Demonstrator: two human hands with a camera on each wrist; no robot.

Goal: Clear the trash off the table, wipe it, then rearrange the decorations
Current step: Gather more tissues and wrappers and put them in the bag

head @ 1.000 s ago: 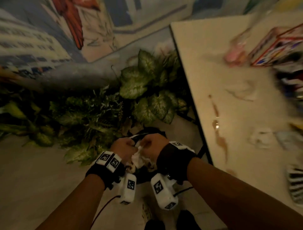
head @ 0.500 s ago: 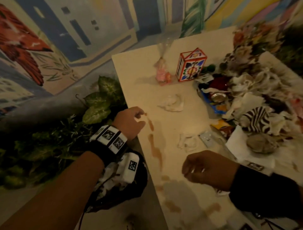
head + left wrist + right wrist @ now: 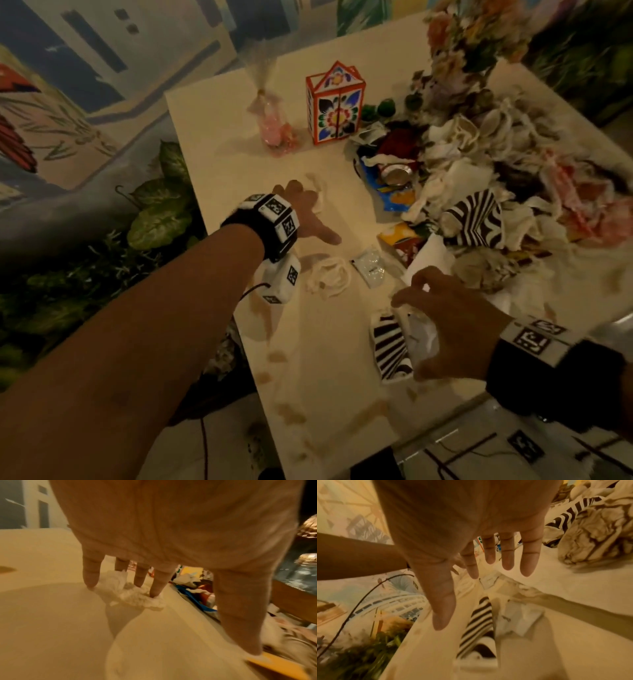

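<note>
A person's left hand (image 3: pixel 301 214) is spreading released fingers (image 3: pixel 157 584) onto a crumpled tissue (image 3: pixel 135 595) at the counter (image 3: pixel 222 161) edge, apparently touching it, while the empty right hand (image 3: pixel 448 318) is hovering above striped scrap (image 3: pixel 390 349); gathering each wad fully should prevent dropped bits.

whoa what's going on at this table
A person is clearing trash off a stained table. Their left hand reaches down with spread fingers onto a crumpled white tissue. Their right hand hovers open over a striped paper cup lying on its side. More wrappers and tissues are heaped beside a painted box.
</note>
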